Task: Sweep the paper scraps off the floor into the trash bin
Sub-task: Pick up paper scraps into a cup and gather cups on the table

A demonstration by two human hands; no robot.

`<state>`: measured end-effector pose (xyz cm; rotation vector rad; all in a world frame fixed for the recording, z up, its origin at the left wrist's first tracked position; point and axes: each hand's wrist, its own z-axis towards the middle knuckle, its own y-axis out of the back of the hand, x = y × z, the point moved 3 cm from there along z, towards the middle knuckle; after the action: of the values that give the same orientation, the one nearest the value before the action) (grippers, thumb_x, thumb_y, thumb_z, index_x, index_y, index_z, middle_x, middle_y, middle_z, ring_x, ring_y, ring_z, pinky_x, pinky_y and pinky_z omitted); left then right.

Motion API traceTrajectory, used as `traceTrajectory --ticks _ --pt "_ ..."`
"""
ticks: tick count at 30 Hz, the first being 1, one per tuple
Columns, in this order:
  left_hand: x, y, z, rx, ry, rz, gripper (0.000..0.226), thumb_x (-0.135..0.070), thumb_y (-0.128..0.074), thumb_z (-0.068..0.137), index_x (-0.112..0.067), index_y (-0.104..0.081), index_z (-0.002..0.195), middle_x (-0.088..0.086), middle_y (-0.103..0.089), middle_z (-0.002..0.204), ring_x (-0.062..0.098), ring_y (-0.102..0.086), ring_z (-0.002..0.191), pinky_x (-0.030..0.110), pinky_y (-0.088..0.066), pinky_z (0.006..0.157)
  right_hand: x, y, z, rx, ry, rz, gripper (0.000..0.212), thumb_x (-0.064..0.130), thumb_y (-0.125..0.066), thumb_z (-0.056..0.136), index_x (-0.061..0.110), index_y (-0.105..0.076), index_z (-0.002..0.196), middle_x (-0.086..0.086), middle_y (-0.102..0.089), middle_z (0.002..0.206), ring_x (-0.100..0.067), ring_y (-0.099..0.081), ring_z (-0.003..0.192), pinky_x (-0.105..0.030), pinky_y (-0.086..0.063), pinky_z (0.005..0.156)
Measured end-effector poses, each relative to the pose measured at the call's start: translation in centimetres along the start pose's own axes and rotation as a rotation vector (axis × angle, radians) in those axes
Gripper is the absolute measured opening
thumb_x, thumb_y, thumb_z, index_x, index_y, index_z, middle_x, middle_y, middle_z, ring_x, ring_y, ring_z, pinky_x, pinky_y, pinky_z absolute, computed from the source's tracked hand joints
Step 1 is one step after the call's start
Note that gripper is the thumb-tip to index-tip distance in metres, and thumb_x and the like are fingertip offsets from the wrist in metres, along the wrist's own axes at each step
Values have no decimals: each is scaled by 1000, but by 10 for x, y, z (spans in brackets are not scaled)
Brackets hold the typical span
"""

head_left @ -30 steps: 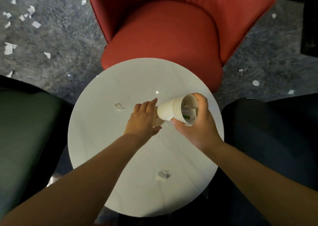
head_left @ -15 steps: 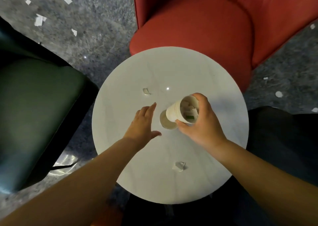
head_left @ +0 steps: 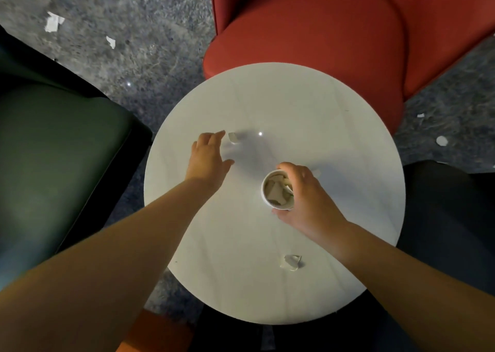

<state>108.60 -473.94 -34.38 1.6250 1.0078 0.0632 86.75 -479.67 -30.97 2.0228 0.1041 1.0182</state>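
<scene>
- A speckled grey floor (head_left: 139, 56) runs under everything, and white paper scraps (head_left: 53, 24) lie scattered across it at the upper left, with a few more at the right edge.
- A red armchair (head_left: 308, 38) stands at the far side, and a dark green seat (head_left: 53, 150) sits to the left.
- Between them is a round white table (head_left: 308, 110), which the person bends over with both bare arms reaching in.
- The right hand (head_left: 308, 198) has its fingers and thumb curled round a paper cup (head_left: 277, 189); the cup stands upright near the table's middle, with torn paper showing inside it.
- The left hand (head_left: 207, 154) reaches forward with relaxed, nearly straight fingers that hold nothing; its fingertips are just beside a small scrap (head_left: 233, 137) on the tabletop, and I cannot tell whether they touch it.
- Another crumpled scrap (head_left: 290, 262) lies nearer the person, well apart from both hands.
- No trash bin or broom is in view.
- As I read it, the step in hand is picking the far scrap off the table into the cup; it would go best pinched lightly at an edge, since flat paper slides under a pressing finger.
- Bringing the cup's mouth close before letting go should keep the scrap from fluttering down to join the floor litter, which is not yet swept.
</scene>
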Motion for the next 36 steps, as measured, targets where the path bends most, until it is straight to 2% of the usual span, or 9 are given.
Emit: traceTrajectory --ticks 3,7,13,18,20,23,28,32,36 --pt "-4 -6 24 -24 9 -71 56 -22 -67 90 -16 -46 142 8 -41 141 27 -41 128 33 -34 107 -2 -4 -6 -50 -7 37 75 28 -81 69 26 -40 131 2 -49 124 -15 -53 107 -26 -50 82" --pt "-4 -15 46 -35 75 -86 41 -22 -69 89 -12 -58 128 9 -46 129 27 -49 117 32 -42 99 -16 2 -25 -175 -108 90 76 29 -83 67 26 -43 131 4 -52 122 -4 -52 99 -12 -41 79" --pt "-4 -18 44 -31 111 -83 11 -20 -69 88 -14 -64 95 6 -58 106 24 -58 92 28 -43 77 -40 11 -39 -159 -205 156 81 30 -83 67 32 -37 134 7 -47 126 4 -44 98 2 -36 75" --pt "-44 -9 10 -9 80 -306 16 -31 -73 85 -25 -60 79 -14 -60 73 0 -58 69 6 -36 57 -46 20 -34 -151 -224 202 76 30 -81 67 33 -39 130 7 -47 123 0 -47 101 -1 -38 72" --pt "-76 -8 -10 43 40 -462 18 -35 -76 81 -30 -61 73 -15 -61 64 -4 -56 60 5 -37 55 -48 24 -31 -149 -217 191 75 33 -82 67 31 -40 129 7 -47 122 -3 -49 103 -2 -39 71" --pt "-119 -11 -40 165 -58 -628 13 -31 -79 78 -29 -67 74 -15 -68 71 2 -58 62 11 -45 60 -49 30 -29 -132 -217 167 76 40 -83 67 32 -40 128 8 -47 118 -9 -54 99 -5 -43 68" --pt "-146 -22 -63 236 -217 -454 21 -18 -72 86 -39 -69 85 -17 -65 84 -1 -54 68 7 -41 64 -58 43 -34 -163 -206 150 82 35 -84 68 33 -34 133 5 -44 117 -10 -55 92 -4 -41 66" --pt "-136 -35 -51 87 -61 -496 24 -13 -62 92 -34 -70 100 -10 -67 97 4 -58 66 8 -42 63 -75 52 -43 -186 -237 162 82 33 -84 67 37 -33 131 5 -39 114 -11 -51 93 -8 -42 66" --pt "-131 -65 -33 101 13 -261 16 -23 -67 89 -31 -69 104 -10 -64 106 -2 -58 72 2 -37 61 -98 59 -53 -213 -269 215 84 29 -85 66 34 -33 133 4 -39 118 -7 -47 96 -6 -39 67"
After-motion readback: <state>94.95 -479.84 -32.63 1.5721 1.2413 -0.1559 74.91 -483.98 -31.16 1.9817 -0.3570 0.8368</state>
